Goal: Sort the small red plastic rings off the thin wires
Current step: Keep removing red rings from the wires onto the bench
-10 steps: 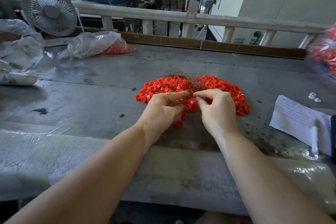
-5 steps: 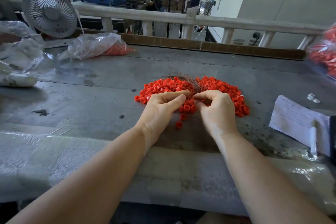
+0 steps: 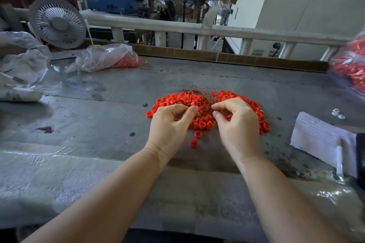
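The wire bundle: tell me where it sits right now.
In the head view, the wire bundle lies mid-table at the far edge of the red ring pile, just beyond the left hand and right hand.

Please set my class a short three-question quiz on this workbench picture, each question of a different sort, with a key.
1. True or false: both hands work at the pile of red rings.
2. The white fan stands at the table's: A far left, B far right, C near edge?
3. Fill in: two loose rings lie on the table between the ____.

Key: 1 true, left hand and right hand; 2 A; 3 wrists.
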The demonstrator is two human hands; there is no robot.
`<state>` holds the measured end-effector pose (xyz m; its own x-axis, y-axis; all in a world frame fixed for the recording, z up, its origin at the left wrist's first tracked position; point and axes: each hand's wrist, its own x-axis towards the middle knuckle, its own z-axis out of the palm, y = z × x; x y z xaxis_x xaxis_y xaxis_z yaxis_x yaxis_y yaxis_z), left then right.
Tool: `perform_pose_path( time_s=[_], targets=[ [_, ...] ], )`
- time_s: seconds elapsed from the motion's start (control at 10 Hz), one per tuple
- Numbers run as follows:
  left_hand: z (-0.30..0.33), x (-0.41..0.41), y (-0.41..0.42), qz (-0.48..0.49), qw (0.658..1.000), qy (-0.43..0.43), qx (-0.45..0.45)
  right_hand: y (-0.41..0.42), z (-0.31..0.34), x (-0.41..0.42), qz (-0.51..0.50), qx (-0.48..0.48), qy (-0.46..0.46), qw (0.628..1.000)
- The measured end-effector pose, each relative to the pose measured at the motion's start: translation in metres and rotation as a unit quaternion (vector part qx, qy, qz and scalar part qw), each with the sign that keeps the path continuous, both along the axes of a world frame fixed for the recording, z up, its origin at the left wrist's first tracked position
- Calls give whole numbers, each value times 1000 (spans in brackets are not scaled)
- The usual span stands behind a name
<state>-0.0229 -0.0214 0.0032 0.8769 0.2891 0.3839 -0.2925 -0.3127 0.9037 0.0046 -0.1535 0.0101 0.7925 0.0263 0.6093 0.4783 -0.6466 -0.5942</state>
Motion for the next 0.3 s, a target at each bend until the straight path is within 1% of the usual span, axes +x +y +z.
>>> perform_pose_path(
  time_s=[0.2,0.3],
  targets=[
    [-5,-7,8,22,997,29,68,-3,2,1,4,-1,-18,1000],
    [-10,-18,12,19,995,30,90,-6,5,-1,3,14,-34,999]
  ],
)
